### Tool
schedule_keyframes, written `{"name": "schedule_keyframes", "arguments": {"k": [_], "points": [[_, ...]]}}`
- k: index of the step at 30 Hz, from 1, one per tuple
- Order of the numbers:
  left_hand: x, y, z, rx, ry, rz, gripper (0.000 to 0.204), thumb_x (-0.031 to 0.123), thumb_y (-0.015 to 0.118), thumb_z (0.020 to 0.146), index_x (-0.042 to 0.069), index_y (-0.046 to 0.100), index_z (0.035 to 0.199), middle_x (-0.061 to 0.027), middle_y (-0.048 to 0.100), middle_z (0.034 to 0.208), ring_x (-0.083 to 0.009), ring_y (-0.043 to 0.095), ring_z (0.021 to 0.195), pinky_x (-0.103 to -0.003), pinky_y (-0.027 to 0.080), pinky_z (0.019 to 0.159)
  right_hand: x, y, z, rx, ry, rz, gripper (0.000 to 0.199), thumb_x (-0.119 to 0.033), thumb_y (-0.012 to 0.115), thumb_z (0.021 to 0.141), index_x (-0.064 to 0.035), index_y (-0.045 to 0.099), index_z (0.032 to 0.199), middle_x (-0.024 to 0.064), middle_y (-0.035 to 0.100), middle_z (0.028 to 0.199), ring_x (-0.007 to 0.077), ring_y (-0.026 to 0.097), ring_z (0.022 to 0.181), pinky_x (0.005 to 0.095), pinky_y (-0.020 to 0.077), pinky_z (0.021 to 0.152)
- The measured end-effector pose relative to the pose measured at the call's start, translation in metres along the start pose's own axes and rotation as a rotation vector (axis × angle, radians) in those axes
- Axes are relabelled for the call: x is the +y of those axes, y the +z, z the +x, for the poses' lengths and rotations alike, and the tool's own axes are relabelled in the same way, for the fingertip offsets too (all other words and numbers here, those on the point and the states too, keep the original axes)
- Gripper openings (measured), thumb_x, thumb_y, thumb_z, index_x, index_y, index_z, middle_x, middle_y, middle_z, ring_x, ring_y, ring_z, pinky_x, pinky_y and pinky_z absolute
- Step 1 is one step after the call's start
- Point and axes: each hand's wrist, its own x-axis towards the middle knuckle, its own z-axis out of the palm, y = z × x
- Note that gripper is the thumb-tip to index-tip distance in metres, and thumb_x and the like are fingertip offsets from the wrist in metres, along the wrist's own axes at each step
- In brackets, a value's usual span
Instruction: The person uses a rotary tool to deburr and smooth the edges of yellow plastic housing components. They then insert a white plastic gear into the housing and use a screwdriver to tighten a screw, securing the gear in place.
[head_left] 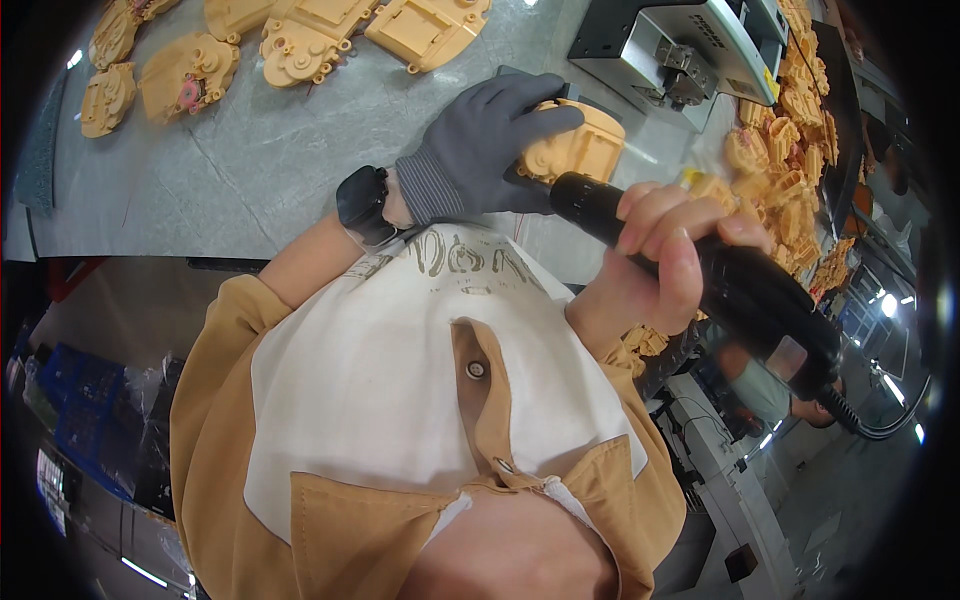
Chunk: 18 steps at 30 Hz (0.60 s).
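Note:
My left hand (490, 145), in a grey knit glove, is closed around the side of a yellow-orange plastic housing (585, 142) at the table's near middle. Bare fingers of my right hand (665, 250) wrap round a black electric screwdriver (740, 285), its cable running off from the back end. The tool slants up to the left, its nose against or just in front of the housing's near side. Whether the bit touches the part, I cannot tell. Part of a dark block or fixture shows beside the housing, mostly covered by the glove.
Several similar yellow-orange housings (315, 38) lie along the table's far left. A grey metal machine (680, 55), likely a screw feeder, stands at the far right. Beyond it is a heap of yellow-orange parts (790, 190). Another person (755, 385) is at the right.

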Motion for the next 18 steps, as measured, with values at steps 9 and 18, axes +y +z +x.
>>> {"name": "schedule_keyframes", "arguments": {"k": [9,18], "points": [[-0.0010,0.0008,-0.0005,-0.002,0.000,0.004,0.073,0.032,0.076,0.057,0.013,0.045,0.120,-0.0137,0.043,0.121,-0.0314,0.048,0.104,-0.039,0.041,0.086,-0.0015,0.0019,-0.0010,0.008,-0.022,-0.044,0.034,-0.003,0.055,0.074,-0.0076,0.033,0.100,0.0071,0.044,0.058,0.0179,0.045,0.046,0.0333,0.0405,0.049],[-0.0024,0.0016,0.0000,0.003,0.013,0.005,0.070,0.033,0.074,0.059,0.013,0.045,0.119,-0.0142,0.043,0.121,-0.0316,0.048,0.104,-0.039,0.041,0.086,-0.0004,0.0022,-0.0016,0.003,-0.025,-0.032,0.035,0.000,0.055,0.074,-0.0074,0.032,0.099,0.0072,0.044,0.059,0.0180,0.045,0.046,0.0336,0.0402,0.049]]}}
